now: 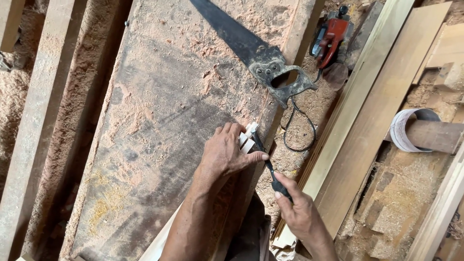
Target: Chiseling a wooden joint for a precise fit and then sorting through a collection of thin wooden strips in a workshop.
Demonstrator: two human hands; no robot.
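My left hand (225, 153) presses a small pale wooden piece (247, 140) down near the right edge of a dusty workbench (159, 121). My right hand (300, 212) grips the dark handle of a narrow tool, likely a chisel (266, 162), whose tip meets the wooden piece beside my left thumb. Most of the wooden piece is hidden under my left fingers.
A black handsaw (256, 50) lies on the bench at the back. A red power tool (331, 38) with a black cord (299, 125) sits on the sawdust floor. Long planks (382, 106) lean at the right, with a sandpaper roll (408, 128). Beams (38, 121) run along the left.
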